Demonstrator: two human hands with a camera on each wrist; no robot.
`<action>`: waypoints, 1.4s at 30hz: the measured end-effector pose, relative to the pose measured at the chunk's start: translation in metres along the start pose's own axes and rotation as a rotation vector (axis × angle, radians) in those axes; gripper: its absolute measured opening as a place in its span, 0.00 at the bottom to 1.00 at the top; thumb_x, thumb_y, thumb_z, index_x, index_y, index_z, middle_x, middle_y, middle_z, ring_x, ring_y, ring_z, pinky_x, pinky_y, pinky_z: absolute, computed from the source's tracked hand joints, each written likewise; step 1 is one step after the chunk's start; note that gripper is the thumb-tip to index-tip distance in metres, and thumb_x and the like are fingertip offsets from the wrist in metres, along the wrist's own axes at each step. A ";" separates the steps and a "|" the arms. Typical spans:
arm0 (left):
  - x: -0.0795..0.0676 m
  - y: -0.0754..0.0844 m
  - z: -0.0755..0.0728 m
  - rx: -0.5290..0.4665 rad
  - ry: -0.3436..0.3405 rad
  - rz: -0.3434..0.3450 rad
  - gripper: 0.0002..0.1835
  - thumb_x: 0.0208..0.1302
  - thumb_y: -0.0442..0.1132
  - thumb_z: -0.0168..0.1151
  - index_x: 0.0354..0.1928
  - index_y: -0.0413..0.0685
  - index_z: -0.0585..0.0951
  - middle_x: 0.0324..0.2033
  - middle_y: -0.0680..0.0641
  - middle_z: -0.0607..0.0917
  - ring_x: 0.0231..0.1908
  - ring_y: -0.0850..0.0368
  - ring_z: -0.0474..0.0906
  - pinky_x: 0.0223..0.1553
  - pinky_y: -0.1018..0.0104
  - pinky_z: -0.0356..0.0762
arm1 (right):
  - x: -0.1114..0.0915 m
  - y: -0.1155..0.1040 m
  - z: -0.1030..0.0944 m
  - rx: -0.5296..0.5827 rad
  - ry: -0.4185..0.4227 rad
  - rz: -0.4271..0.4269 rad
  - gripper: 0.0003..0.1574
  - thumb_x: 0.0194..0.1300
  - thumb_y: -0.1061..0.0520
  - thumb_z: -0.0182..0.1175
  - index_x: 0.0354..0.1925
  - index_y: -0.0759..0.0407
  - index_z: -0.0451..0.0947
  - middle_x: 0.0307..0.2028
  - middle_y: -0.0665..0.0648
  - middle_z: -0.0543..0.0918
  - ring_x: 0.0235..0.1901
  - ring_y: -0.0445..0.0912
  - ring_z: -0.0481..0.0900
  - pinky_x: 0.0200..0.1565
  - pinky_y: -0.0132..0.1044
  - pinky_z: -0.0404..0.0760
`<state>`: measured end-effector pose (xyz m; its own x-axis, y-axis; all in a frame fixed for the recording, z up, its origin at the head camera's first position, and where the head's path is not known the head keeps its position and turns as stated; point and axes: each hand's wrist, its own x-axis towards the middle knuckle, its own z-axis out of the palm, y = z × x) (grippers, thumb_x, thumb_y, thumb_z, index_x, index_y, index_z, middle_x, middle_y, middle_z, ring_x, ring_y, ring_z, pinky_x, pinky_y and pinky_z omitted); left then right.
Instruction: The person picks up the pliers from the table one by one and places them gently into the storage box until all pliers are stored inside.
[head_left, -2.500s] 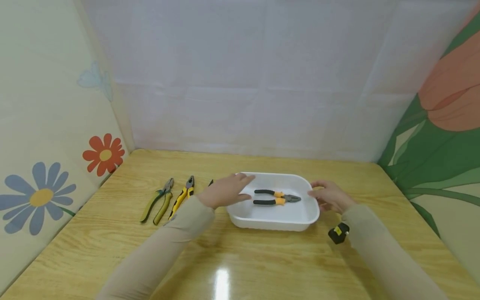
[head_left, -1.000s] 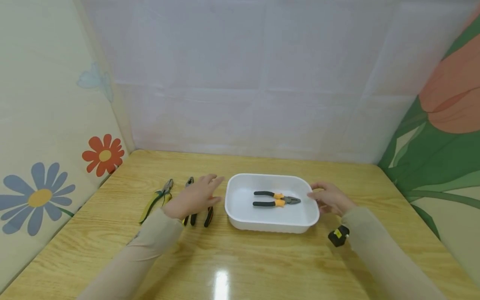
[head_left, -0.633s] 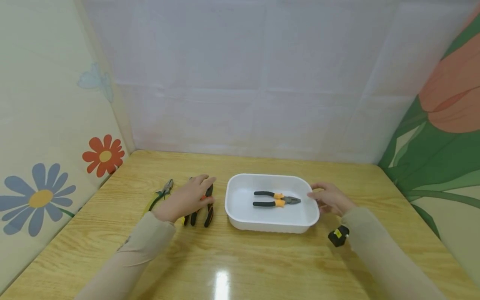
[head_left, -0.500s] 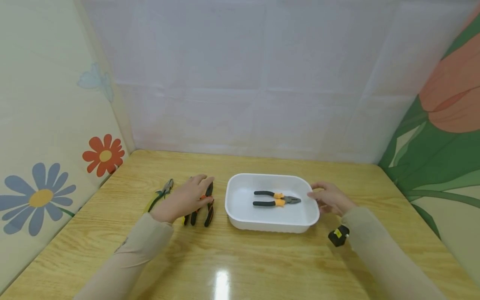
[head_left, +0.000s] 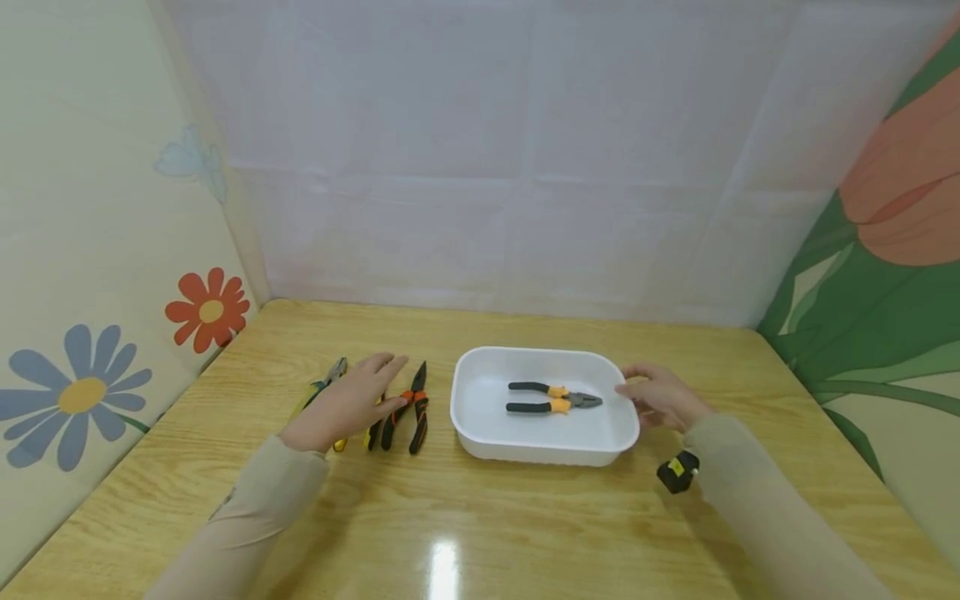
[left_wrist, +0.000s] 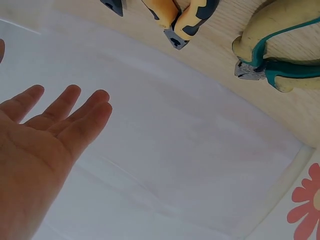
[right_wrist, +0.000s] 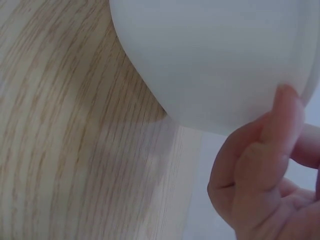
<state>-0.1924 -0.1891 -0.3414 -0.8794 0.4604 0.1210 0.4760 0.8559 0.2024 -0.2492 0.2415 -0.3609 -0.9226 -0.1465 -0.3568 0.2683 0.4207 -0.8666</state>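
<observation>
Table (head_left: 555, 525), glossy pale-yellow wood-grain top. Lying directly on it, left to right — steel-headed pliers with yellow-and-green handles (left_wrist: 280, 37); steel-headed pliers with yellow-and-black handles (left_wrist: 186, 24), partly hidden; dark-headed pliers with black-and-orange handles (head_left: 417, 392); white rounded-rectangular plastic tray (head_left: 540, 455).

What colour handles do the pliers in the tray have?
Black and orange handles, clearest in the head view.

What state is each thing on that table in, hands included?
White tray: upright, pliers inside
Orange-and-black pliers: lying in the tray, handles apart
Red-and-black pliers: lying on the table, handles apart
Yellow-and-black pliers: on the table, partly hidden
Green-handled pliers: on the table, partly hidden
Black object: resting on the table
Left hand: fingers extended, holding nothing
Right hand: gripping the tray's rim
</observation>
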 end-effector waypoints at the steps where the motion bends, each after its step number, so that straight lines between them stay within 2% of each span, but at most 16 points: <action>1: 0.000 0.000 -0.001 -0.005 -0.005 -0.009 0.33 0.70 0.42 0.59 0.70 0.33 0.61 0.63 0.29 0.66 0.60 0.34 0.67 0.54 0.44 0.72 | 0.000 -0.001 0.000 0.001 0.004 0.003 0.28 0.71 0.62 0.53 0.62 0.74 0.57 0.31 0.54 0.78 0.26 0.42 0.77 0.28 0.34 0.78; 5: -0.001 -0.002 -0.002 -0.019 -0.024 -0.053 0.33 0.70 0.42 0.58 0.71 0.34 0.61 0.64 0.28 0.65 0.62 0.31 0.64 0.58 0.40 0.67 | 0.000 -0.002 0.000 -0.002 0.007 0.009 0.28 0.71 0.62 0.52 0.63 0.74 0.57 0.30 0.54 0.78 0.26 0.42 0.77 0.28 0.33 0.78; 9: -0.005 -0.006 -0.004 -0.016 0.005 -0.061 0.33 0.70 0.43 0.59 0.70 0.32 0.62 0.64 0.27 0.66 0.61 0.29 0.64 0.59 0.38 0.65 | -0.001 -0.004 0.000 -0.009 0.008 0.010 0.28 0.71 0.62 0.52 0.63 0.74 0.57 0.30 0.54 0.78 0.25 0.42 0.77 0.28 0.32 0.78; 12: -0.010 -0.010 -0.006 -0.013 0.027 -0.059 0.33 0.69 0.42 0.60 0.69 0.30 0.62 0.62 0.27 0.67 0.61 0.29 0.65 0.58 0.38 0.66 | -0.001 -0.004 0.000 -0.011 0.010 0.010 0.28 0.71 0.62 0.53 0.63 0.74 0.57 0.30 0.55 0.78 0.25 0.42 0.77 0.28 0.32 0.78; 17: -0.017 -0.018 -0.009 -0.029 0.016 -0.091 0.33 0.70 0.40 0.58 0.70 0.30 0.60 0.62 0.25 0.65 0.61 0.28 0.64 0.55 0.39 0.69 | -0.001 -0.006 0.001 -0.012 0.015 0.012 0.28 0.71 0.62 0.52 0.64 0.73 0.57 0.31 0.55 0.78 0.26 0.42 0.77 0.28 0.32 0.78; 22: -0.022 -0.023 -0.010 0.013 0.023 -0.115 0.33 0.69 0.41 0.59 0.69 0.29 0.61 0.60 0.23 0.66 0.59 0.25 0.64 0.53 0.37 0.69 | -0.002 -0.007 0.002 -0.014 0.008 0.005 0.28 0.71 0.62 0.52 0.63 0.74 0.57 0.32 0.55 0.78 0.26 0.42 0.77 0.28 0.33 0.78; 33: -0.034 -0.038 -0.002 -0.031 0.014 -0.212 0.34 0.69 0.39 0.59 0.68 0.26 0.59 0.60 0.22 0.64 0.58 0.25 0.64 0.54 0.35 0.68 | 0.000 -0.003 0.002 -0.024 0.019 0.015 0.27 0.71 0.62 0.52 0.63 0.73 0.58 0.32 0.56 0.78 0.27 0.43 0.76 0.29 0.34 0.78; 42: -0.037 -0.053 0.002 -0.037 -0.053 -0.294 0.35 0.69 0.40 0.60 0.69 0.28 0.58 0.57 0.19 0.64 0.56 0.21 0.65 0.51 0.33 0.69 | -0.002 -0.002 0.002 -0.037 0.036 0.029 0.26 0.71 0.61 0.53 0.62 0.72 0.60 0.35 0.58 0.78 0.29 0.44 0.76 0.30 0.35 0.77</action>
<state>-0.1850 -0.2510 -0.3586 -0.9784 0.2069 0.0014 0.2003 0.9455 0.2566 -0.2478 0.2392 -0.3587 -0.9241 -0.1016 -0.3684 0.2854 0.4576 -0.8421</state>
